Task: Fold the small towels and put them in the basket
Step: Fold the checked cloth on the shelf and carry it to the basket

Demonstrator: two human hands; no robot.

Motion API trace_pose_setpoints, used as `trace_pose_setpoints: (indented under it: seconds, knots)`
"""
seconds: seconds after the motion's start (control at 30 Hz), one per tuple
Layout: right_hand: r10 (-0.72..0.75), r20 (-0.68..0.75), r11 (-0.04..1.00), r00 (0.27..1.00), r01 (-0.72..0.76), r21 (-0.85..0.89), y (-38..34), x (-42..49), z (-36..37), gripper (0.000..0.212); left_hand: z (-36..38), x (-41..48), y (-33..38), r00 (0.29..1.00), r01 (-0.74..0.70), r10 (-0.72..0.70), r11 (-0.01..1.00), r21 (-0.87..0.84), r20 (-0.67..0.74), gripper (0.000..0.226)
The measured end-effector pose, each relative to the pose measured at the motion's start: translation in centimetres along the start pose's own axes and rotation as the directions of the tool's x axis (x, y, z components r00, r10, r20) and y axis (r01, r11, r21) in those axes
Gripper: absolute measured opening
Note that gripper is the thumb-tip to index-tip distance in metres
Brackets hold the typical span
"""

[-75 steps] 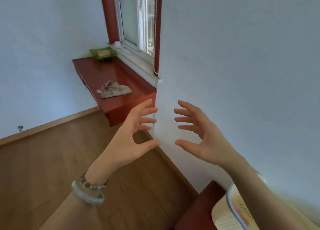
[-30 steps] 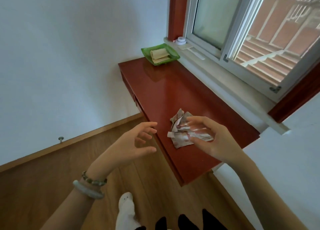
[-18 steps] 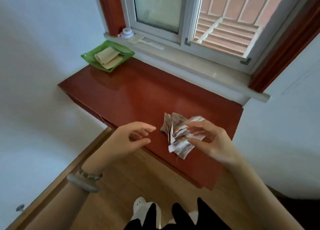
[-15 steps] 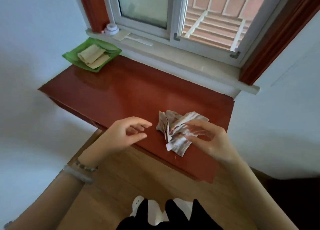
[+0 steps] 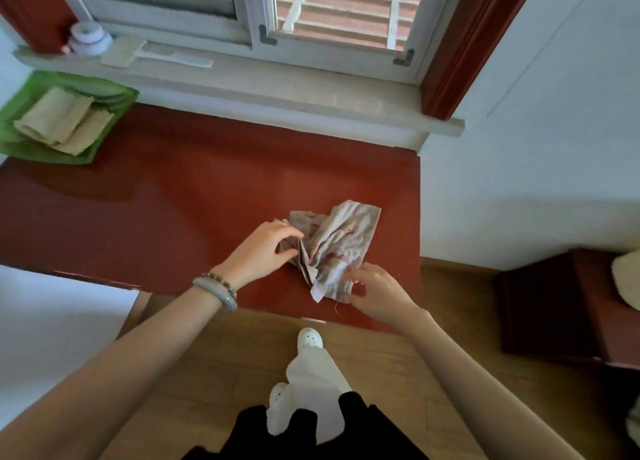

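Observation:
A crumpled beige-and-pink small towel [image 5: 341, 241] lies on the red-brown table [image 5: 180, 196], near its front right corner. My left hand [image 5: 263, 251] pinches the towel's left edge between thumb and fingers. My right hand [image 5: 375, 291] pinches the towel's near lower corner. At the table's far left stands a green basket [image 5: 114, 106] that holds two folded beige towels [image 5: 59, 120].
A white windowsill [image 5: 277, 92] runs along the back of the table, with a small white jar [image 5: 86, 38] and a flat white tool on it. White walls close in on both sides. A dark red cabinet [image 5: 554, 303] stands at the right on the wooden floor.
The view has swung down over the table. My left hand moved right from the air and took the towel's left edge. My right hand shifted to its near corner.

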State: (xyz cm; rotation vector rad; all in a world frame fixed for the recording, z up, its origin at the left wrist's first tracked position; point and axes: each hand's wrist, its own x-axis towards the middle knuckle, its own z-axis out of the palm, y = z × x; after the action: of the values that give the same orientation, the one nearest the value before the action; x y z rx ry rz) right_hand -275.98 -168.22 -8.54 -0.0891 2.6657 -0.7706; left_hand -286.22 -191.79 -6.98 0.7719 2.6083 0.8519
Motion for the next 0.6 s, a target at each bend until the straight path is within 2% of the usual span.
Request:
trace_pose_setpoints:
  seconds: [0.2, 0.37, 0.47, 0.6]
  knots:
    - [0.017, 0.196, 0.991, 0.981, 0.009, -0.134, 1.3, 2.5, 1.4, 0.031, 2.7, 3.3, -1.0, 0.988, -0.065, 0.049, 0.992, 0.106, 0.146, 0.021]
    - [-0.026, 0.263, 0.967, 0.964, 0.092, -0.239, 1.4, 3.9, 1.3, 0.032, 2.8, 5.0, -2.1, 0.947, -0.112, 0.04, 0.971, 0.21, 0.319, 0.031]
    - [-0.043, 0.264, 0.978, 0.964, 0.095, -0.187, 1.5, 4.4, 1.2, 0.024, 2.6, 5.4, -2.4, 0.926, -0.13, 0.031, 0.962, 0.239, 0.376, 0.032]
    - [-0.02, 0.299, 0.999, 0.954, 0.028, -0.024, 2.1, 5.1, 0.3, 0.024, 2.2, 5.6, -3.1, 0.936, -0.144, 0.042, 0.952, 0.271, 0.348, 0.02]
